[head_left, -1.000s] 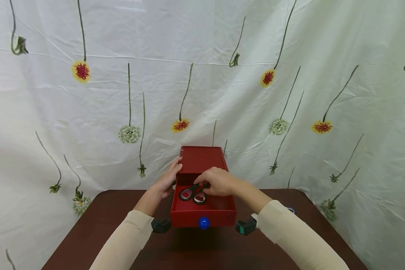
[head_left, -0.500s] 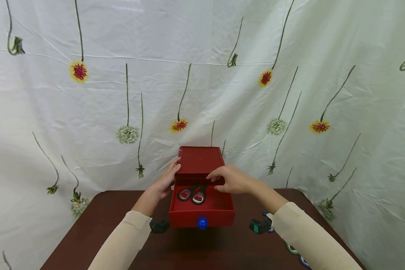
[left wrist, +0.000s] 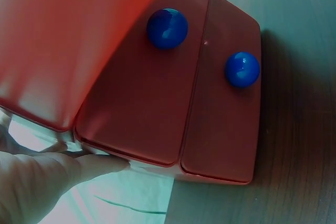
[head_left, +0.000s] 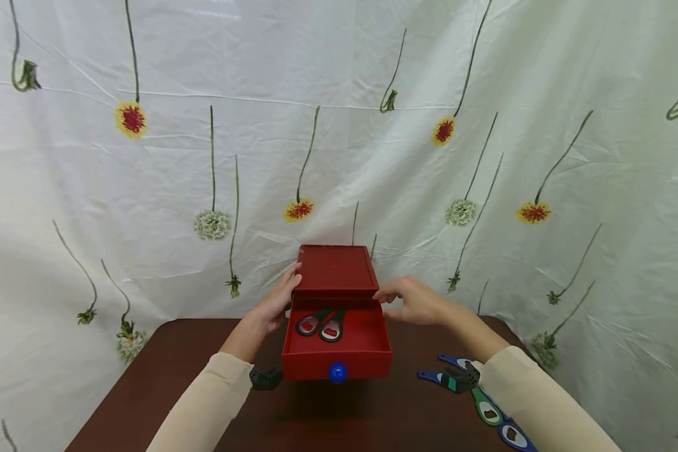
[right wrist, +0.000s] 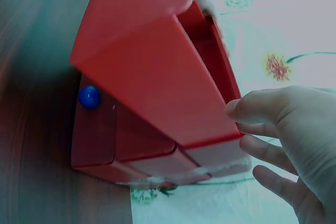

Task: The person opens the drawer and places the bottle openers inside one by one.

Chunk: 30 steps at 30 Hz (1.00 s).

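Note:
A red drawer cabinet (head_left: pixel 336 269) stands at the middle of the table, its top drawer (head_left: pixel 307 365) pulled out by a blue knob side facing me. Inside lie two black bottle openers (head_left: pixel 339 316), side by side toward the left. My left hand (head_left: pixel 272 307) rests along the cabinet's left side with fairly straight fingers; the left wrist view shows its thumb (left wrist: pixel 102 165) against that side. My right hand (head_left: pixel 418 302) is at the drawer's right edge, fingers loosely bent and holding nothing. In the right wrist view its fingertips (right wrist: pixel 232 106) are close to the drawer's rim; contact is unclear.
Several blue and green bottle openers lie on the dark table at right, partly under my right forearm, among them a green one (head_left: pixel 489 412) and a blue one (head_left: pixel 428 375). Two lower drawers (left wrist: pixel 220 124) are closed. A flowered white cloth (head_left: pixel 260 75) hangs behind.
My right hand has let go of a black bottle opener in the drawer and moved right to the drawer's edge, uncovering the openers on the table. My left hand has stayed at the cabinet.

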{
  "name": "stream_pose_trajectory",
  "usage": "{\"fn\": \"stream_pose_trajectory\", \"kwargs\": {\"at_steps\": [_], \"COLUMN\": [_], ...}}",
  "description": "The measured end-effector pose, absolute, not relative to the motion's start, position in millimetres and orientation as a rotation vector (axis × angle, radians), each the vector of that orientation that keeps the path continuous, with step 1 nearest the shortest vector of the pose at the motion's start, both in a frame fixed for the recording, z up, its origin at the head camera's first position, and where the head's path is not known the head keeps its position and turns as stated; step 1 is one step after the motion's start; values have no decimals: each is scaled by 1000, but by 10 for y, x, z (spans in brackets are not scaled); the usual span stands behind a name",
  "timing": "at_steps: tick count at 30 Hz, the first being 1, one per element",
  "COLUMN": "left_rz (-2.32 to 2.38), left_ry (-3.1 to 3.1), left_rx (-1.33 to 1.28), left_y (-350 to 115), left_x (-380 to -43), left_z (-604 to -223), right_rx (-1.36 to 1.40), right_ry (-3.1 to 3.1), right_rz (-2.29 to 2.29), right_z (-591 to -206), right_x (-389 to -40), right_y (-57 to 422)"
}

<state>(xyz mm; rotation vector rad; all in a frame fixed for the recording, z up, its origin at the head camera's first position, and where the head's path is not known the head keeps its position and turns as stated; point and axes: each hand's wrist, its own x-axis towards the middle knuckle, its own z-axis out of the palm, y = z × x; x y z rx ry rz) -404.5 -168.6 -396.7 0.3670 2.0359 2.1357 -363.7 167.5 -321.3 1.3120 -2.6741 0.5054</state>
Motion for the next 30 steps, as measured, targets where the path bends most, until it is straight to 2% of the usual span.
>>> {"fn": "stream_pose_trajectory", "kwargs": {"at_steps": [16, 30], "left_rz": [2133, 2132], "left_ry": [2037, 2024], "left_rx": [369, 372], "left_y": [-1680, -1683], "left_x": [-4043, -4049], "left_z": [-3966, -3956], "right_rx": [1186, 972], "right_ry": [-2714, -2847], "right_rz": [596, 741], "right_z": [-3517, -4177], "right_x": [-3634, -3623], "right_y": [2200, 2607]}}
